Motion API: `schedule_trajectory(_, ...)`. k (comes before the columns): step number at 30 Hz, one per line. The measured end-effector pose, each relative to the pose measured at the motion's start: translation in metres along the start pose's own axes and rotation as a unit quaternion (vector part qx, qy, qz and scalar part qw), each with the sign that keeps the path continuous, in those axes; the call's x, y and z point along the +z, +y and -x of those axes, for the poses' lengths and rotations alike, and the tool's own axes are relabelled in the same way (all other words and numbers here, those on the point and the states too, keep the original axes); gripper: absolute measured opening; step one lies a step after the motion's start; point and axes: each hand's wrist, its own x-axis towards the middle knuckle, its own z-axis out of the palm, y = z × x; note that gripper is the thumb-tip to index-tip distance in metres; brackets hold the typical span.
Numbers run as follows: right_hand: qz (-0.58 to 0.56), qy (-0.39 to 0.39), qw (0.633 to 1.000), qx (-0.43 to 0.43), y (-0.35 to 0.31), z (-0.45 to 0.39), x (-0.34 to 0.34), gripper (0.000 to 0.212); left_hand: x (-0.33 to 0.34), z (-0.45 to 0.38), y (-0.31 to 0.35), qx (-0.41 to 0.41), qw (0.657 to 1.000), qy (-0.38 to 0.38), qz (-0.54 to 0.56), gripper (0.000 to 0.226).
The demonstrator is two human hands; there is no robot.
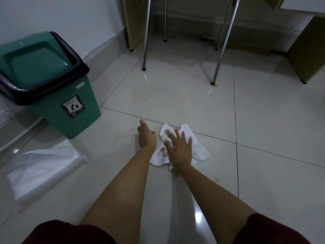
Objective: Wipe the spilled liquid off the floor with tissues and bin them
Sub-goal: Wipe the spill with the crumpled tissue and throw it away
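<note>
Currently I am in the wiping step: my right hand (pixel 179 148) lies flat, fingers spread and straight, pressing a crumpled white tissue (pixel 198 150) against the tiled floor (pixel 263 120), just on the near side of a grout line. Yellowish-brown blotches show on the tissue near the fingertips, which I take to be absorbed liquid. My left hand (pixel 146 136) sits just beside the tissue's left edge, loosely relaxed and holding nothing; whether it touches the floor I cannot tell. The step looks well advanced, since I see no obvious puddle around the tissue, though the glossy tiles reflect light and could hide a thin film. The next move, as I judge it, calls for gathering the damp tissue into a wad with curled fingers, lifting it without dripping, and carrying it left to the green swing-lid bin (pixel 52 85), which stands near the wall (pixel 52 14) with its lid shut; the lid would need pushing in. A white plastic bag (pixel 44 169) lies on the floor nearer me than the bin. Beyond, chrome chair legs (pixel 145 41) and pale wooden furniture panels (pixel 306 55) stand on the same tiles. A small yellowish spot (pixel 216 85) by one leg's foot may also need wiping.
</note>
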Motion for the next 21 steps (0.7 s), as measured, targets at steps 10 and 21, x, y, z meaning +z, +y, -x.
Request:
schedule_trajectory(10, -0.041, -0.021, 0.997, -0.06, 0.0, 0.042, -0.011, 0.065, 0.008, 0.018, -0.007, 0.079, 0.994, -0.011, -0.071, 0.061)
schedule_trajectory(21, -0.111, 0.038, 0.993, 0.024, 0.051, 0.093, -0.04, 0.042, 0.021, 0.05, -0.012, 0.067, 0.986, -0.081, -0.128, 0.067)
